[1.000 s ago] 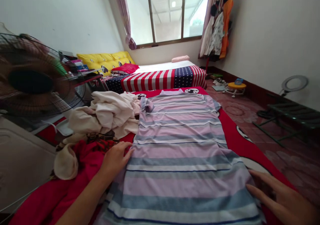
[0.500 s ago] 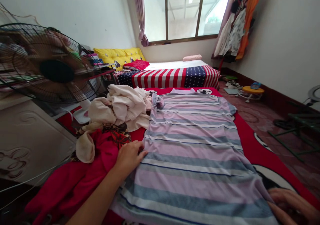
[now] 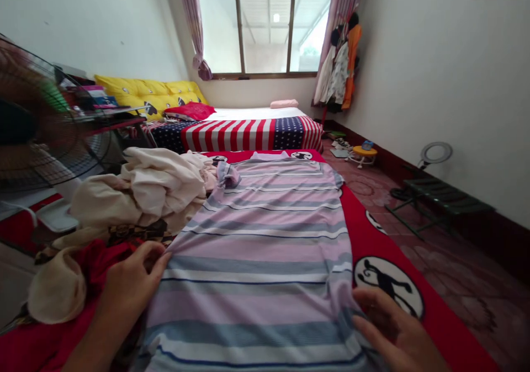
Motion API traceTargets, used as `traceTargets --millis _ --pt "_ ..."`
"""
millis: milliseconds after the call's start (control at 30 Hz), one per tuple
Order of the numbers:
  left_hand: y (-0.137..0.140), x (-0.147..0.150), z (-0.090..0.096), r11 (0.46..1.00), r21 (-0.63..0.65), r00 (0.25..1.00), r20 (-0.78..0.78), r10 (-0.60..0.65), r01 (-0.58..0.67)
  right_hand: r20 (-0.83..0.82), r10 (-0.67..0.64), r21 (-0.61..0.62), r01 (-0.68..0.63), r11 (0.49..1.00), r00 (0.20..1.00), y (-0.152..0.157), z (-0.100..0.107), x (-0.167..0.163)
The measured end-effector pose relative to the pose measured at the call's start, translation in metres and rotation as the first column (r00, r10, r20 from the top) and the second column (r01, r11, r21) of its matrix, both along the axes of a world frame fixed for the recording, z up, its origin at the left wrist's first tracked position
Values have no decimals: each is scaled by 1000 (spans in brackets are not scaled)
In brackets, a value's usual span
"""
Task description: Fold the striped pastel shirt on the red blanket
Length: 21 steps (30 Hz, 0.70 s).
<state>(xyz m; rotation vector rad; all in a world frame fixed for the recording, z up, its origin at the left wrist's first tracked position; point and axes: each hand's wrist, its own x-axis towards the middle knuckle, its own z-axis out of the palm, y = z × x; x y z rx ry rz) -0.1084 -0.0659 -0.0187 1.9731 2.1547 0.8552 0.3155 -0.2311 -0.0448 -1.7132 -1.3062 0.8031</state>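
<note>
A striped shirt (image 3: 265,239) in lilac, grey-blue and white lies spread out on a red cover, its collar at the far end. My left hand (image 3: 136,275) pinches the shirt's left edge between thumb and fingers, pulling that side slightly outward. On the opposite edge, my right hand (image 3: 393,328) has thumb and fingers closed on the fabric, which bunches into folds beside them. The left sleeve is crumpled near the shoulder. Beside my left hand lie a red garment (image 3: 93,261) and a heap of cream clothes (image 3: 161,181).
The red cover (image 3: 439,322) has round white patches with black figures. A fan (image 3: 49,118) stands at the left. Beyond is a bed with a striped, starred cover (image 3: 232,134). A green folding stool (image 3: 447,198) and a yellow stool (image 3: 364,152) stand on the floor at the right.
The view has turned to the right. My left hand has taken hold of the shirt's left edge, drawing it outward. My right hand has come further into view, at the right edge.
</note>
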Motion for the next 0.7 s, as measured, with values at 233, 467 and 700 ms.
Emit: traceTargets --millis 233,467,700 --pt "-8 2 2 999 -23 999 25 -42 43 -192 -104 -51 96 994 976 -7 7 9" --pt "-5 -13 3 911 -297 916 363 -169 286 -226 -361 -168 328 929 905 -30 16 39" --pt "-11 -14 4 919 -232 934 243 -262 318 -5 -146 -84 145 986 989 -32 8 60"
